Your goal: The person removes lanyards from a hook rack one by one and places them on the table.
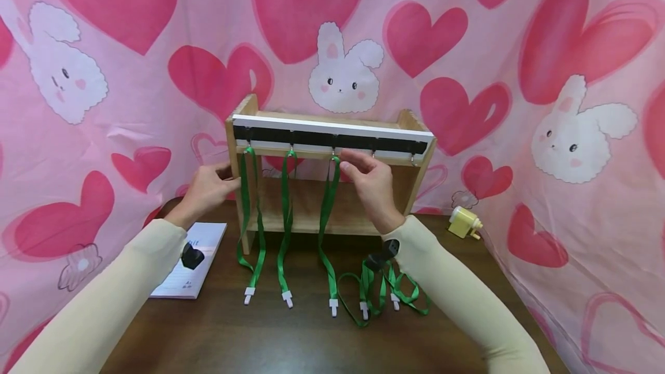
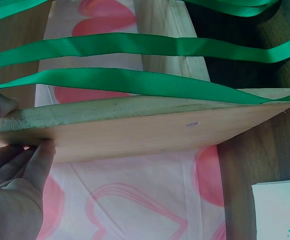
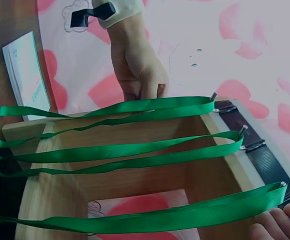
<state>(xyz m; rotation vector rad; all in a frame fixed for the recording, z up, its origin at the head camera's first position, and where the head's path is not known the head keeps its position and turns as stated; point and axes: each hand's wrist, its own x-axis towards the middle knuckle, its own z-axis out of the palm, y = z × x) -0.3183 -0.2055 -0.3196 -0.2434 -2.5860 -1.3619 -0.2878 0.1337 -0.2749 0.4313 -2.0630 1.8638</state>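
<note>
A small wooden rack (image 1: 312, 221) stands on the table, with a row of metal hooks along its front top. My left hand (image 1: 210, 189) grips the edge of its left side panel (image 2: 135, 135), thumb on one face and fingers on the other. Green lanyards hang from three hooks: the left lanyard (image 1: 246, 189), the middle lanyard (image 1: 287, 201) and the third lanyard (image 1: 327, 201). Beside the loop of the third lanyard is my right hand (image 1: 371, 183), its fingertips close to the hook (image 3: 283, 184) with no visible pinch. Each hanging lanyard ends in a white clip (image 1: 333, 306).
More green lanyards (image 1: 366, 287) lie on the table, front right, partly behind my right wrist. A white booklet (image 1: 200, 253) lies left of the rack. A small yellow device (image 1: 464, 223) sits at the right. Pink heart-patterned cloth (image 1: 208, 4) hangs behind.
</note>
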